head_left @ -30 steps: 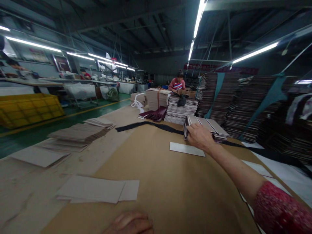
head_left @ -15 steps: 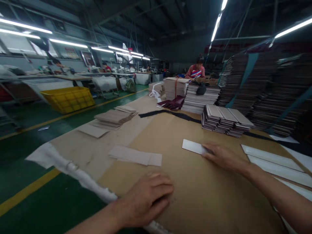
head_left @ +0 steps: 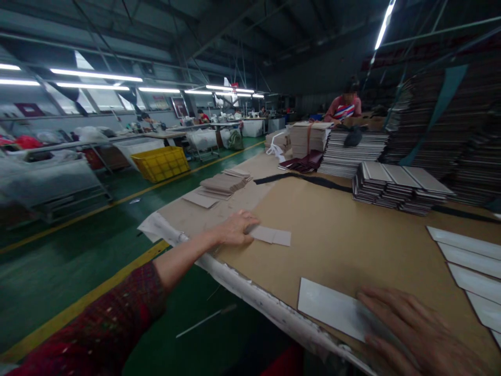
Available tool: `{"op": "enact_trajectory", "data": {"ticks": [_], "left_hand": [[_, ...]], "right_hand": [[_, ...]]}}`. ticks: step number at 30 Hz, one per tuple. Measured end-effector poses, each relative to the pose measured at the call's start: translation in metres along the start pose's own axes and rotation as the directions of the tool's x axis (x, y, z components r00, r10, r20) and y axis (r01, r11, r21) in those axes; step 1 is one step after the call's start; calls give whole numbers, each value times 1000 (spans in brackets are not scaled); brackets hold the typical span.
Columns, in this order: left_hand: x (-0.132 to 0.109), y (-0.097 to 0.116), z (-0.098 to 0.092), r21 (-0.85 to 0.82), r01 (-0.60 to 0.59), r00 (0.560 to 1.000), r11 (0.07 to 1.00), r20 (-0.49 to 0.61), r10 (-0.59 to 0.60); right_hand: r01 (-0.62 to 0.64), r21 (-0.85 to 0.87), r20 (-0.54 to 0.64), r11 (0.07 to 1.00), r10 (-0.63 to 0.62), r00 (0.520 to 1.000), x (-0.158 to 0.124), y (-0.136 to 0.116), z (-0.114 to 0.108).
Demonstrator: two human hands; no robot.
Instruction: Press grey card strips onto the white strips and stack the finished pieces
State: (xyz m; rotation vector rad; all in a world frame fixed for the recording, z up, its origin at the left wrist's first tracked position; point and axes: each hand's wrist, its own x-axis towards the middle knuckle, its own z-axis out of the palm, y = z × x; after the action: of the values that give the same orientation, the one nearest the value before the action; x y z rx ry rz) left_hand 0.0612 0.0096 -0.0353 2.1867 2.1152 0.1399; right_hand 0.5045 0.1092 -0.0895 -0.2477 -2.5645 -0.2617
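Stacked boards (head_left: 399, 190) and a wavy black strip (head_left: 309, 180) occupy the far side of the smooth brown worktop (head_left: 324, 230). The left hand (head_left: 237, 228) touches overlapping grey cards (head_left: 281, 238); the blurred right hand (head_left: 410, 326) covers the right end of a white rectangular panel (head_left: 329, 302). Neither hand's grip is discernible.

White strip (head_left: 329, 306) lying flat, grey cards (head_left: 270, 234) overlapping

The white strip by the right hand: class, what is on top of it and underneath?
The right hand is over one end of the white strip, hiding that end. A brown sheet shows around the strip; what lies directly beneath is covered.
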Motion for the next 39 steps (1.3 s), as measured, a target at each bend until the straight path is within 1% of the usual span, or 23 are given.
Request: {"op": "enact_trajectory", "data": {"ticks": [2,4,9,13,16,21,23,25,27,29,32,34,36,39], "left_hand": [[7,-6,-2,10,-9,998,1000,57,8],[11,-8,-5,18,-18,995,1000,94,16],[15,-6,-11,28,-27,992,999,128,23],[13,-3,-15,28,-33,994,999,110,30],[9,-3,-16,25,-32,996,999,79,30],[4,-3,-20,45,-4,1000,999,19,3],[3,2,-23,58,-2,1000,998,6,1],[4,14,-27,68,-11,1000,998,-9,12],[5,35,-31,61,-59,998,996,-31,61],[5,65,-33,23,-159,986,987,-55,160],[2,112,-32,-56,-315,947,947,-77,310],[0,140,-30,-98,-365,930,926,-77,359],[-1,160,-28,-135,-378,926,916,-73,371],[1,175,-25,-175,-387,922,905,-63,382]], "right_hand": [[-6,-7,25,1000,6,1000,-9,1,-1],[-1,11,19,1000,1,1000,-17,0,1],[-3,11,18,1000,3,1000,-31,-4,5],[4,-12,5,1000,-4,1000,-31,-3,3],[14,-21,-10,1000,-15,1000,-26,-4,-1],[29,-20,-14,999,-29,999,-9,-6,-10],[31,-1,-35,1000,-31,999,1,-9,-15],[5,37,-60,999,-3,998,13,-15,-22],[-56,88,-66,995,62,996,27,-21,-30],[-131,132,-46,983,138,989,41,-26,-36],[-199,190,-16,961,206,978,58,-29,-37],[-202,214,12,956,204,979,63,-30,-35],[-181,224,44,958,176,983,64,-31,-33],[-140,215,49,966,132,990,60,-30,-34]]}}
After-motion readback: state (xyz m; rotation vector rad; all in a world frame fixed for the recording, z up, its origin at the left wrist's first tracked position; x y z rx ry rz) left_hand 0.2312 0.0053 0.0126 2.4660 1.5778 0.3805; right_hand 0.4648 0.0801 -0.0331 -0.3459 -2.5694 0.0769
